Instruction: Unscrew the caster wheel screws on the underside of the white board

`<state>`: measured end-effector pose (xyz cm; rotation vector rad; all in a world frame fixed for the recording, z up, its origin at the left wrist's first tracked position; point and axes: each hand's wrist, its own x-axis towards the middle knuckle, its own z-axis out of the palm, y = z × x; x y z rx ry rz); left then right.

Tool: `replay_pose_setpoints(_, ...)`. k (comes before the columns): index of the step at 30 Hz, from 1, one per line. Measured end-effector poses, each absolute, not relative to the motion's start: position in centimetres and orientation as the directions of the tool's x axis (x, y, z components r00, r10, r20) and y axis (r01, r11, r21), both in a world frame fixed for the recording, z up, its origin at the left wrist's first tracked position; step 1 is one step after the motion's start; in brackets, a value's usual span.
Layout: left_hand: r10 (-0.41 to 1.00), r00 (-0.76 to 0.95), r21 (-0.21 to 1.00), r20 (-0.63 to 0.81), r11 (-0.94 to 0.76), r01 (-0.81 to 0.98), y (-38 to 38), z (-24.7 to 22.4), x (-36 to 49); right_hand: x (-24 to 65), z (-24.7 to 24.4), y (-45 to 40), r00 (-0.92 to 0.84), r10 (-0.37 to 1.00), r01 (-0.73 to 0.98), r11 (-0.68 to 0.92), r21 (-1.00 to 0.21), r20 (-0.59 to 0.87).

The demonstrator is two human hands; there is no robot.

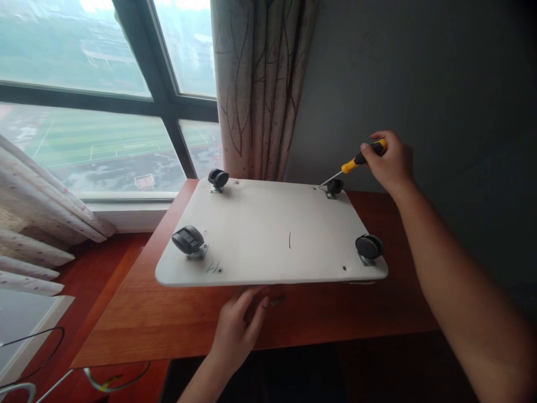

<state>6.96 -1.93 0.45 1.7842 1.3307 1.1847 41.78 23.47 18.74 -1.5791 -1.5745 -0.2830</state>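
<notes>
Clamped round a yellow-and-black screwdriver [351,166], the right hand [393,162] angled its shaft down to a white board [268,232], beside the far-right caster [334,187]. At the board's near edge was the left hand [237,319]; I couldn't tell whether it gripped anything. Wheels up, the board sat over a reddish wooden table [180,319], near a patterned curtain [260,84]

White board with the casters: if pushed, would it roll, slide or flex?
Rolling looks unlikely: the four casters sit on the upward face, off the table. The white board is probably fairly stiff, as it lies flat with no visible sag. It might slide or tip; what supports it underneath is hidden, so I can't say which.
</notes>
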Motion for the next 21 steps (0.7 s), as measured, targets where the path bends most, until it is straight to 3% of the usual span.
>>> replay_pose_setpoints(14, 0.951, 0.093, 0.875, 0.294, -0.307, 0.375, -2.0, 0.4, 7.0, 41.2, 18.6, 23.5, 0.121, 0.718, 0.914, 0.189, -0.359, 0.686)
replay_pose_setpoints(21, 0.928, 0.102, 0.843, 0.358, -0.368, 0.391, -2.0, 0.4, 6.8, 40.2, 19.7, 23.7, 0.055, 0.737, 0.962, 0.142, -0.233, 0.674)
